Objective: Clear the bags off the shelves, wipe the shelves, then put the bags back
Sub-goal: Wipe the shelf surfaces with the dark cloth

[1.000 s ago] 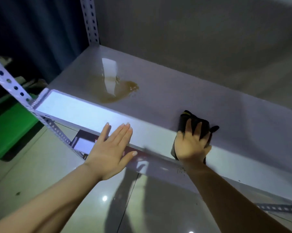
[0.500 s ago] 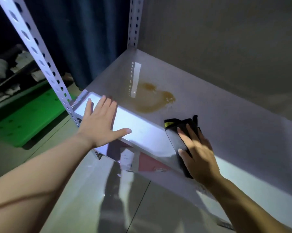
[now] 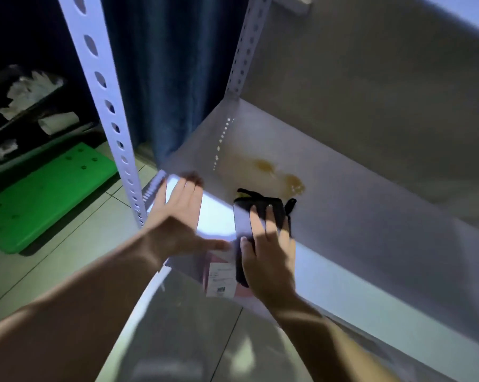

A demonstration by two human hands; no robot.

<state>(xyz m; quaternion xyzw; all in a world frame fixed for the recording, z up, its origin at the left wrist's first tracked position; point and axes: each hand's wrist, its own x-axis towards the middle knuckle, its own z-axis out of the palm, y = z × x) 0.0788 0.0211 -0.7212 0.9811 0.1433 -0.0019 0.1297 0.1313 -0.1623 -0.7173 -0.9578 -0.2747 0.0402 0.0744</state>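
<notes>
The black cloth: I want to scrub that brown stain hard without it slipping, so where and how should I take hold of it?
The black cloth lies flat on the shelf under the right hand, the stain just beyond. Probably best from above: palm on its middle, fingers spread toward the far edge, thumb pinching the near edge overhanging the shelf front.

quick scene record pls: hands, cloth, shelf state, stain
left hand: flat on shelf front edge, fingers straight
right hand: pressing cloth, fingers spread
cloth: black, on shelf, just short of stain
shelf: grey metal, no bags in view
stain: brownish, near back left corner, not yet wiped
</notes>
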